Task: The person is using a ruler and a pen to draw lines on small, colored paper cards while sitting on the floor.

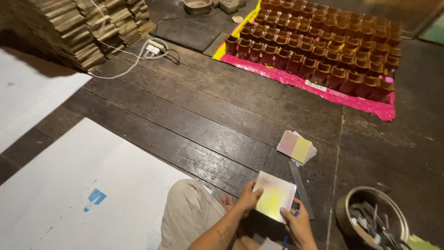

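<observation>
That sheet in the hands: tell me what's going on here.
A person sits on the dark wooden floor holding a small iridescent sheet in both hands. The left hand grips its left edge; the right hand holds the lower right corner together with a blue pen. A metal ruler lies beside the sheet, and a small stack of similar sheets rests further out. A bowl of tools stands to the right. Rows of brown folded pieces fill a pink mat beyond.

Beige trousers, bare forearms, no sleeves, bare foot.
</observation>
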